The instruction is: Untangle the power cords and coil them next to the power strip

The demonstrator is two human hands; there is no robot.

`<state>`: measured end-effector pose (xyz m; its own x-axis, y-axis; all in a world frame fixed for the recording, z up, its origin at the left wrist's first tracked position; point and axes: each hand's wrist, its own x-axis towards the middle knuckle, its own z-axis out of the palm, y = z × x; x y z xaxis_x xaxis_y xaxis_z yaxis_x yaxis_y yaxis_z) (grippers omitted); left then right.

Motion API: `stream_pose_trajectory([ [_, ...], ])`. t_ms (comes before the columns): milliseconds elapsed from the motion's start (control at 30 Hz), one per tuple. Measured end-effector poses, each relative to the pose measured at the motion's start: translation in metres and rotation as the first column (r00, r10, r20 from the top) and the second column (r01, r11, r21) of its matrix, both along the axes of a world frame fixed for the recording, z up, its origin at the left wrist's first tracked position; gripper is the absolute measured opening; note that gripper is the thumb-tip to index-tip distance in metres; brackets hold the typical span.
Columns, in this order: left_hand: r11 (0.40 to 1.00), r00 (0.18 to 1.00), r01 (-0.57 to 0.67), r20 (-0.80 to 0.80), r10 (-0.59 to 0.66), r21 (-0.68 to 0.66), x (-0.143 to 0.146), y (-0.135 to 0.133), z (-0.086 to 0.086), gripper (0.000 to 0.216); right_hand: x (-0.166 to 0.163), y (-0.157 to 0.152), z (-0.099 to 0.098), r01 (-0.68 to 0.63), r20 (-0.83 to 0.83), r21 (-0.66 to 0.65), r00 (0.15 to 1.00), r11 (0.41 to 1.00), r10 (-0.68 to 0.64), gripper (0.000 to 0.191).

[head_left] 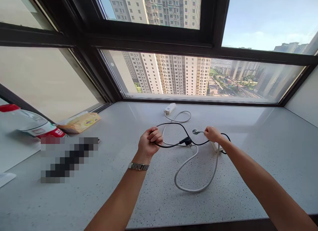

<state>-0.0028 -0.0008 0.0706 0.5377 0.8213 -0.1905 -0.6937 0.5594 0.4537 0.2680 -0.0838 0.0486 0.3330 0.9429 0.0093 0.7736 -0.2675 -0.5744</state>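
Note:
My left hand (150, 141), closed in a fist, grips a black cable (171, 146) that loops out over the counter. On that cable's near side, a black plug (185, 141) hangs with its metal pins facing down. My right hand (213, 134) is closed around a white cord just behind its plug (195, 132), which points left. The white cord (192, 191) drops from this hand into a wide loop on the counter. Partly hidden below my right wrist lies a white block (215, 147), with black cable curving beside it.
Near the window stands a small white box (170, 108) with a thin white cord. At left are a red-capped plastic bottle (34, 123), a yellow tissue pack (85, 122) and a pixelated dark item (71, 160). The speckled counter (159, 198) ends at its front edge.

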Motion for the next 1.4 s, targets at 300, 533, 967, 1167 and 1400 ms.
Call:
stream_pose_trajectory([
  [300,0.989,0.992,-0.126,0.028,0.124,0.077,0.04,0.007,0.002,0.033,-0.02,-0.093,0.027,0.098,-0.457,0.52,0.871,0.849,0.18,0.023],
  [533,0.98,0.898,-0.066,-0.417,0.14,0.186,0.044,0.032,-0.006,0.018,-0.024,-0.177,-0.065,-0.093,-0.179,0.388,0.968,0.917,0.174,0.029],
  [967,0.523,0.544,0.351,-0.624,0.561,0.777,-0.008,0.001,-0.04,0.032,0.134,-0.209,-0.067,0.617,0.142,0.058,0.773,0.784,-0.619,0.038],
  [1167,0.052,0.366,0.844,-0.645,0.671,0.534,0.036,-0.038,-0.07,0.051,0.071,-0.19,-0.061,0.397,0.254,0.39,0.821,0.831,-0.511,0.056],
  [1400,0.348,0.546,0.575,-0.664,0.512,0.741,0.057,-0.03,-0.058,0.031,-0.062,-0.188,-0.087,-0.298,0.36,0.266,0.913,0.917,0.193,0.036],
])
